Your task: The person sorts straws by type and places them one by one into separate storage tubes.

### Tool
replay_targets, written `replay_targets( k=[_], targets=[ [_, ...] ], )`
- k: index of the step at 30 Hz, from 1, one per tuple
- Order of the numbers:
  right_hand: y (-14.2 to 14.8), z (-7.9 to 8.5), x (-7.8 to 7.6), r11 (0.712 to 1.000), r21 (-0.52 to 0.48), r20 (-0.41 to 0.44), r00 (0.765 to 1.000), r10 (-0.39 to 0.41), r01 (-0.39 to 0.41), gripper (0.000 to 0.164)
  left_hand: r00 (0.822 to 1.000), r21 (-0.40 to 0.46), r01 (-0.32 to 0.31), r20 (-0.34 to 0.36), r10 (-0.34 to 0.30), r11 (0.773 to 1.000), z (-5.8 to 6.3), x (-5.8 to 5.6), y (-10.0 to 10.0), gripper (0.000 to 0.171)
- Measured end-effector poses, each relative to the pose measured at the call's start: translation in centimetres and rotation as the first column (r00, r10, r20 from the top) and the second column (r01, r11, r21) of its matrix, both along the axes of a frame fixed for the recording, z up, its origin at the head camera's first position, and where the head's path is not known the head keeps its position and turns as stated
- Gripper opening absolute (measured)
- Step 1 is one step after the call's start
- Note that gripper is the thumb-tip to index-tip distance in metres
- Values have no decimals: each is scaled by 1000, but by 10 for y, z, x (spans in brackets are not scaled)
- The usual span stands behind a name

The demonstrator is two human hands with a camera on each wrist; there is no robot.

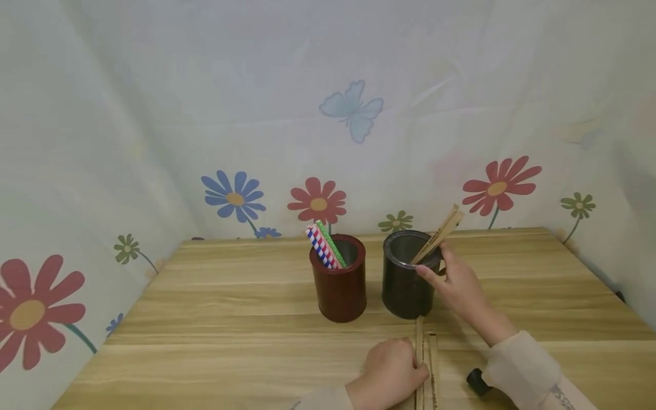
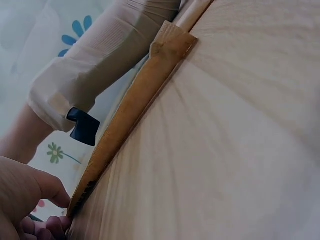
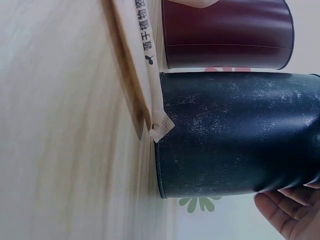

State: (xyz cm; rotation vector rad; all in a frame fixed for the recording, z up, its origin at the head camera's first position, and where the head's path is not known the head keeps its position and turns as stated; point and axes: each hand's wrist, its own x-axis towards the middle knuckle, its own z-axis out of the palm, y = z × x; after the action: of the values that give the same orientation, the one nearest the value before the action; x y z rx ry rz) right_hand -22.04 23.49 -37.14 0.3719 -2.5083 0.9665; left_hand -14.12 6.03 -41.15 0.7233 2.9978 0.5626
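Observation:
My left hand [image 1: 392, 370] pinches a long, narrow brown-paper packet [image 1: 420, 341] between thumb and curled fingers. In the left wrist view that packet [image 2: 132, 105] runs from the fingertips to a crimped end. A second printed packet [image 1: 433, 364] lies beside it on the table, just to its right. Farther back, my right hand [image 1: 461, 285] grips the upper right side of a black cylindrical cup [image 1: 407, 290], thumb by the front rim. Its fingers touch the cup's outer wall in the right wrist view. Similar paper packets [image 1: 438, 233] lean out of this cup; their lower ends are hidden.
A dark red cup [image 1: 340, 293] stands left of the black one, holding striped and dotted paper straws [image 1: 324, 245]. Both stand on a wood-grain table [image 1: 246, 302] before a flowered cloth [image 1: 246, 114]. A small black object [image 1: 478, 381] sits at the right sleeve.

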Motion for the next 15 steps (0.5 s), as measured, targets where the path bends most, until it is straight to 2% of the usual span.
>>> replay_targets(
  k=[9,15],
  targets=[
    [-1,0,0,1000,-5,-7,1000,1,-1,62,997,68,-68,-30,70,995,-1,0,0,42],
    [-1,3,3,1000,21,50,999,-22,21,74,997,146,-74,40,69,987,-2,-2,-2,45]
  ],
)
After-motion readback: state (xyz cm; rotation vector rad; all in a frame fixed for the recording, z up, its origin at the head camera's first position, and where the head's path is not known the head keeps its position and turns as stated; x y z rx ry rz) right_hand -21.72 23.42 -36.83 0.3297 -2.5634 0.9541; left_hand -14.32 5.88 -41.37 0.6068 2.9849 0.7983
